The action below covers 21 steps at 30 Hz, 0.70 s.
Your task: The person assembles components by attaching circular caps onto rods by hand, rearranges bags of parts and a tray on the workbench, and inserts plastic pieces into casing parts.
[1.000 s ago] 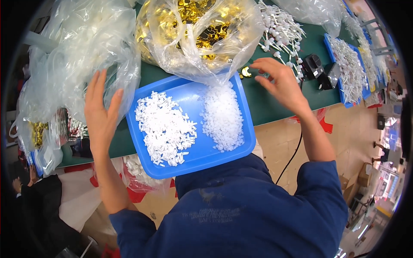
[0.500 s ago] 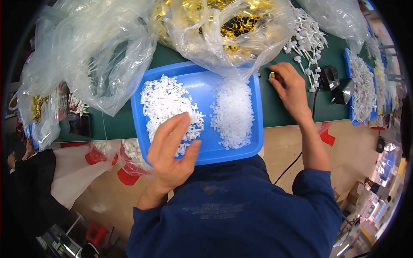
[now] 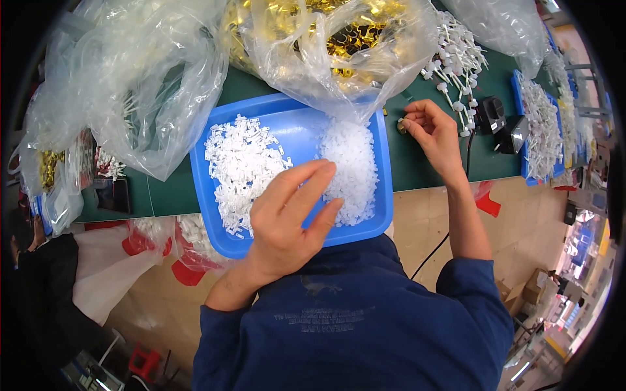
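My left hand point(image 3: 287, 218) hovers over the blue tray point(image 3: 306, 236), between its two heaps. Its thumb and fingers are apart, with nothing seen between them. A heap of small white plastic pieces point(image 3: 238, 169) lies at the tray's left. At its right is a heap of translucent whitish bits point(image 3: 355, 173), close to my left fingertips. Right of the tray, over the green table, my right hand point(image 3: 430, 133) is closed, pinching a small gold-coloured metal piece point(image 3: 402, 127) between thumb and fingers. Its exact kind is too small to tell.
A clear plastic bag of gold pieces point(image 3: 339, 45) overhangs the tray's far edge. Another clear bag point(image 3: 137, 85) stands far left. White stemmed parts point(image 3: 456, 58), a black device point(image 3: 512, 133) and a second blue tray point(image 3: 541, 127) are at right. A person's dark sleeve point(image 3: 52, 280) shows at left.
My left hand has moved right, from the white pieces toward the translucent heap. My right hand still pinches the gold piece, turned slightly. The whole view has shifted a little.
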Tool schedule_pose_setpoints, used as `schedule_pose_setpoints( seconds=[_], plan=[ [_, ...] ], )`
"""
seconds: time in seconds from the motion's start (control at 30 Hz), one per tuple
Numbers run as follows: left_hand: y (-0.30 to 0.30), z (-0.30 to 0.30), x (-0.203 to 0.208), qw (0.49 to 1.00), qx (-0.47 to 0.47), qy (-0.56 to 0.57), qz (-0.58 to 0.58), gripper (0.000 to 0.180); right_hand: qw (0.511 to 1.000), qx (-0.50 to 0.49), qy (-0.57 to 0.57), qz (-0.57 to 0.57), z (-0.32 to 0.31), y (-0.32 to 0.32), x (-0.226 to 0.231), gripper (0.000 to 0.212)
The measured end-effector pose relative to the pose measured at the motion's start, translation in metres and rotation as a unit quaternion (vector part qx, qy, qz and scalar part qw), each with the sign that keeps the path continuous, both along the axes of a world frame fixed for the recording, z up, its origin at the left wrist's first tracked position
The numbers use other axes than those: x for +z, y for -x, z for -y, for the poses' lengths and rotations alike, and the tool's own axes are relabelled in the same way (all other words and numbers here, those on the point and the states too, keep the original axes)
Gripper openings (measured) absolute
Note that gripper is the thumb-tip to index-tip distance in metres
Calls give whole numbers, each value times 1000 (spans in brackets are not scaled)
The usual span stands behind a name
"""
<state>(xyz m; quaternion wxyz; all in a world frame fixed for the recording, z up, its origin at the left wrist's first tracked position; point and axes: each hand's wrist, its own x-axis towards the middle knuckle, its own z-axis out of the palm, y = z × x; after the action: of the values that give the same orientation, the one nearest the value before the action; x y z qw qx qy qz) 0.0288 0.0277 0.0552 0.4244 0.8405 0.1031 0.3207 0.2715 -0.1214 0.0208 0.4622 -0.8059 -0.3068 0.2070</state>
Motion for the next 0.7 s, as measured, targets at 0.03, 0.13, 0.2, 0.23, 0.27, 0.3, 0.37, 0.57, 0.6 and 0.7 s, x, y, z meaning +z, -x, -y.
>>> schedule_pose_setpoints(
  seconds=[0.03, 0.13, 0.2, 0.23, 0.27, 0.3, 0.37, 0.57, 0.6, 0.7],
  plan=[
    [3, -3, -1, 1000, 17, -4, -13, 40, 998, 15, 29, 52, 0, -1, 2, 18],
    [13, -8, -6, 998, 26, -10, -55, 37, 977, 48, 89, 189, -2, -1, 8, 19],
    [18, -6, -7, 996, 18, -13, -82, 35, 964, 11, 40, 263, -6, 9, 18, 18],
    [20, -5, -7, 994, -10, -45, -97, 34, 964, 12, 40, 263, -7, 12, 21, 18],
    [21, -3, -7, 990, -37, -76, -113, 33, 968, 9, 36, 246, -6, 14, 23, 20],
    [21, -1, -7, 990, -38, -76, -112, 33, 973, 5, 33, 230, -6, 15, 24, 22],
    [20, 4, -8, 988, -62, -78, -114, 31, 944, 57, 37, 324, -10, 11, 19, 24],
    [18, 3, -7, 991, -42, -72, -108, 31, 910, 128, 66, 389, -32, 11, 4, 29],
    [19, 3, -8, 991, -41, -71, -109, 31, 911, 129, 65, 387, -32, 10, 3, 29],
    [23, 2, -10, 992, -26, -58, -112, 33, 909, 150, 72, 382, -26, 4, 3, 26]
  ],
)
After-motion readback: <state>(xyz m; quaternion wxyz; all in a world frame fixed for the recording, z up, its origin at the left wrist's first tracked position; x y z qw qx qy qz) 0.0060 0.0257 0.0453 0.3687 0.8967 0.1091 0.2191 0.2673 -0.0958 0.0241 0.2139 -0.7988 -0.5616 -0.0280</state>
